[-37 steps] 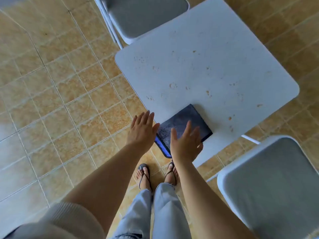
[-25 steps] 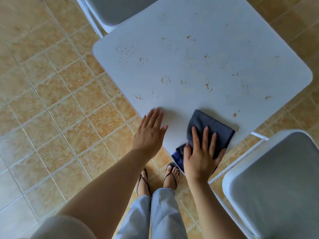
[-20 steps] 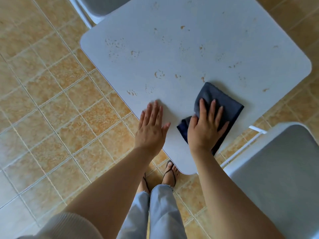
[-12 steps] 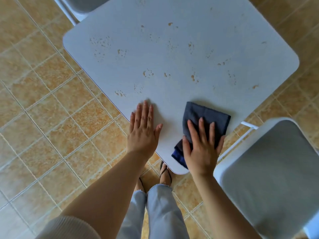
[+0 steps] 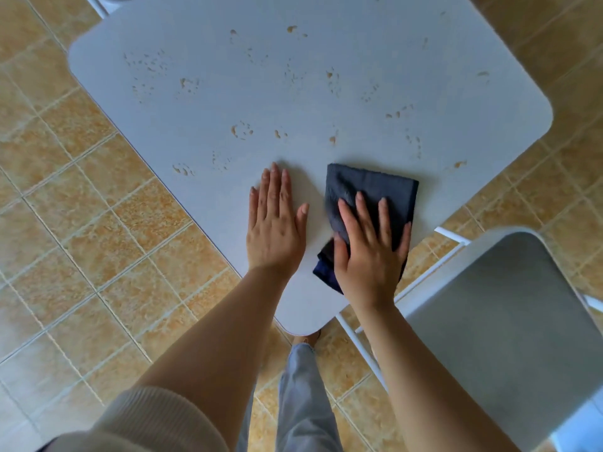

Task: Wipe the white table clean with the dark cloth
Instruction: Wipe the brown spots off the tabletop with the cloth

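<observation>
The white table point(image 5: 326, 53) is seen corner-on, its nearest corner pointing at me. Brownish spots and smears dot its middle and far parts. The dark cloth point(image 5: 375, 187), folded into a rough square, lies near that corner on the right side. My right hand point(image 5: 368, 249) presses flat on the cloth's near half with fingers spread, and a crumpled dark blue fold sticks out under the palm. My left hand point(image 5: 275, 223) rests flat and empty on the bare tabletop just left of the cloth, not touching it.
A white-framed chair with a grey seat point(image 5: 509, 327) stands close at the right, next to the table's corner. Another chair's edge point(image 5: 112, 0) shows at the top left. Tan floor tiles point(image 5: 81, 223) surround the table, and my legs in light jeans stand below the corner.
The right hand slid the cloth forward across the table, then drew it back toward the near corner. The left hand settled flat on the table. The view moved closer.
</observation>
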Motion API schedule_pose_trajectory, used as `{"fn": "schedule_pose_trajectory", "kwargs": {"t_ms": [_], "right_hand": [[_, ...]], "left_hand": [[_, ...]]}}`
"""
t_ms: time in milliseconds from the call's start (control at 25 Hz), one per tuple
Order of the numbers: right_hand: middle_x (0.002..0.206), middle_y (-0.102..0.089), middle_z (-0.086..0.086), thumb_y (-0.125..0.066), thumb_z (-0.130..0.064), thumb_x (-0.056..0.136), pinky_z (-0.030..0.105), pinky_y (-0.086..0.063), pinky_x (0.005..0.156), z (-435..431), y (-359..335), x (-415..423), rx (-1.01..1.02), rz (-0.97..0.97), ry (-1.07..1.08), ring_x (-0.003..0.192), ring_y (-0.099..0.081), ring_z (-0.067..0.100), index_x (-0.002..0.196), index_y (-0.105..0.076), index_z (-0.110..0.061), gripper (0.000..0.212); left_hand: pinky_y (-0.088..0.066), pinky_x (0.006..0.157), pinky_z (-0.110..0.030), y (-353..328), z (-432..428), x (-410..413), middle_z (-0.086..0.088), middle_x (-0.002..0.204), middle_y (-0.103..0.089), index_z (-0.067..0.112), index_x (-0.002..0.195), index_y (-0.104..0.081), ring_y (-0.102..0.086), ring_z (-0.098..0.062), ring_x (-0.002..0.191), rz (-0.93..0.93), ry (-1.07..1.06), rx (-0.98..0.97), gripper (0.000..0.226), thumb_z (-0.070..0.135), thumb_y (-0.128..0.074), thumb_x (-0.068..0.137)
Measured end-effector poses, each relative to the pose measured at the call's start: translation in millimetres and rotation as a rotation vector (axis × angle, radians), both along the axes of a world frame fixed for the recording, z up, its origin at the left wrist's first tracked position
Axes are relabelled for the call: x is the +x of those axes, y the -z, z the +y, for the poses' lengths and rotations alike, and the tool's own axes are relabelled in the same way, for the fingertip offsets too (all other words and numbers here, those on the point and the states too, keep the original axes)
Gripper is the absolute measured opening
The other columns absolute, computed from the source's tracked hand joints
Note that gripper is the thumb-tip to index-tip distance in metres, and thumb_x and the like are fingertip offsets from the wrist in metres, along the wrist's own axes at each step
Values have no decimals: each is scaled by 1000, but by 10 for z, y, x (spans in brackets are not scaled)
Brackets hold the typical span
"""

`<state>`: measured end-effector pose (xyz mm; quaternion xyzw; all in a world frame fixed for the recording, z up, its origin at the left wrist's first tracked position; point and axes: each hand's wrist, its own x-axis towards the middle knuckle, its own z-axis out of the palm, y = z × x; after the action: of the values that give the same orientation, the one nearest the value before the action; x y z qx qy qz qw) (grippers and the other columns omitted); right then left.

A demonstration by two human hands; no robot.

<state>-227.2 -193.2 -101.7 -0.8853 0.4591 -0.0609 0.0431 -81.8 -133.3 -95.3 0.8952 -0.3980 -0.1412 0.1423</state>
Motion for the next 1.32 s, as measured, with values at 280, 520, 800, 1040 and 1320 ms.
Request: {"fn": "schedule_pose_trajectory", "kwargs": {"t_ms": [280,520,800,1040,1320], "right_hand": [[160,-33,-5,-41,-40,101,69,-15,117,-1049,-62,149,82,-34,265,152,-20,29,149,-40,-34,48],[158,-39,-7,-46,-44,98,67,-19,117,-634,-30,383,31,-14,-146,150,-28,30,147,-43,-36,49],[163,-28,-7,-38,-49,101,69,-20,115,-1073,-92,-156,82,88,123,153,-15,32,150,-33,-39,51],[161,-30,-8,-36,-44,102,58,-20,117,-1084,-84,633,94,-13,61,153,-20,28,149,-38,-37,48],[158,-39,-3,-42,-41,101,54,-31,115,-1170,-123,-209,35,57,-56,149,-29,27,147,-43,-32,47]], "left_hand": [[-4,122,-38,141,-17,-38,-11,161,-12,6,153,-15,-5,-20,149,-167,4,4,60,38,-23,103],[-7,122,-39,149,-4,-32,-12,160,-16,5,152,-19,-8,-18,149,-200,-7,-8,60,36,-28,102],[-7,122,-39,154,-30,-34,-10,161,-14,7,153,-18,-5,-18,149,-187,-2,-5,59,35,-27,102],[-8,122,-39,148,-5,-32,-12,160,-17,5,152,-21,-10,-20,149,-215,-5,-24,59,34,-29,102],[-12,121,-40,89,-44,-38,-14,158,-23,3,150,-27,-16,-24,148,-210,-25,-40,58,32,-34,100]]}}
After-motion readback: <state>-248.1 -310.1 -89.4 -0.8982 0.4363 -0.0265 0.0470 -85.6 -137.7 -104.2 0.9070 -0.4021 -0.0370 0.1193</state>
